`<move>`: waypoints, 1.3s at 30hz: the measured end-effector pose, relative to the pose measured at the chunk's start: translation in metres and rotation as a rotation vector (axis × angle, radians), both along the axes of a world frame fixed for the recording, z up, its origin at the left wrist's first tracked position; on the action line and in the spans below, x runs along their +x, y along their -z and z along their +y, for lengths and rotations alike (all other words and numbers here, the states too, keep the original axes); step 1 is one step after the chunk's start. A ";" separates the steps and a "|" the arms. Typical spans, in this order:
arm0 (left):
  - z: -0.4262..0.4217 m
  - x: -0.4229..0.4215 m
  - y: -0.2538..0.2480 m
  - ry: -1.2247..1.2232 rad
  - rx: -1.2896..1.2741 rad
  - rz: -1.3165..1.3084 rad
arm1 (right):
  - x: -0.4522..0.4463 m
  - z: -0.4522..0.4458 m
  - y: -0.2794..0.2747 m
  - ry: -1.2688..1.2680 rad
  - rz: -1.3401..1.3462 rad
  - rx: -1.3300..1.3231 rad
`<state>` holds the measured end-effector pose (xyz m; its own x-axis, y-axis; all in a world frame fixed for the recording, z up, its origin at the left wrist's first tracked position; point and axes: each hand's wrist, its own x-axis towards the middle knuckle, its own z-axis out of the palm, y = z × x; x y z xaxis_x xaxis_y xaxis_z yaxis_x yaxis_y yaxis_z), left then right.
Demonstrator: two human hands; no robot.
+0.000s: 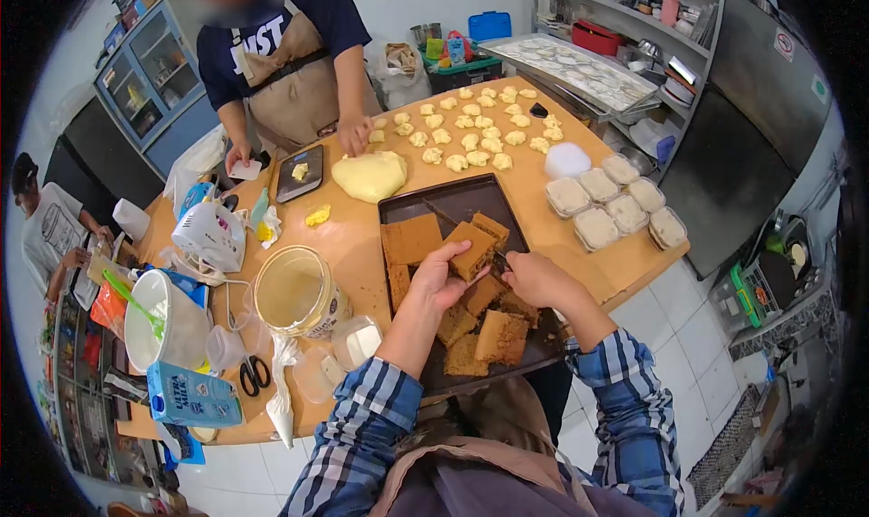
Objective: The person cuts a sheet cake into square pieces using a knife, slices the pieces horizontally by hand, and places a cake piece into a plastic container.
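- Over the dark tray, toward its right side, the left hand is clamped on 1 brown cake piece, its thumb on top.
- Just right of that piece, the right hand is curled closed; whether it grips something is too hidden to tell.
- Below and around both hands, more brown cake pieces lie in the tray, some leaning on others.
- Far left of the tray, a co-worker's hand touches a large pale dough mass; beside it, a scale carries 1 small dough lump.
- Across the far part of the table, small dough lumps are spread out.
- On the right, filled clear tubs sit close together.
- At left stand a bucket and a white mixer; nearer are scissors and a blue milk carton.
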<state>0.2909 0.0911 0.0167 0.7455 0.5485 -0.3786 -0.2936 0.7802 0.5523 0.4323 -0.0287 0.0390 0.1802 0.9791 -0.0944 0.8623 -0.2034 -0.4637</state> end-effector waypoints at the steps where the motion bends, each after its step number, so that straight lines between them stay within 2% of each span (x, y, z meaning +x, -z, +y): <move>1: 0.001 0.001 0.000 0.010 0.003 0.011 | 0.002 0.001 0.001 -0.010 0.019 -0.013; 4: 0.001 0.002 -0.004 0.030 0.033 0.053 | 0.012 0.006 0.013 -0.088 0.008 0.053; 7: 0.006 0.004 -0.008 0.076 0.062 0.093 | 0.014 0.004 -0.010 0.102 0.469 -0.248; 14: 0.012 0.004 -0.017 0.089 0.115 0.182 | 0.027 0.000 0.000 0.126 0.725 -0.207; 22: 0.003 -0.010 -0.022 0.068 0.084 0.122 | 0.025 -0.013 -0.014 0.153 0.765 -0.112; 28: -0.008 -0.039 -0.036 -0.015 0.101 0.008 | 0.016 -0.028 -0.022 0.195 0.567 -0.030; 31: -0.012 -0.049 -0.035 -0.071 0.105 -0.056 | 0.009 -0.040 -0.030 0.247 0.580 0.044; 34: -0.021 -0.053 -0.030 -0.111 0.158 -0.052 | -0.003 -0.055 -0.029 0.208 0.482 0.200; 39: -0.036 -0.061 -0.018 -0.088 0.140 -0.157 | -0.035 -0.084 -0.032 0.241 0.499 0.231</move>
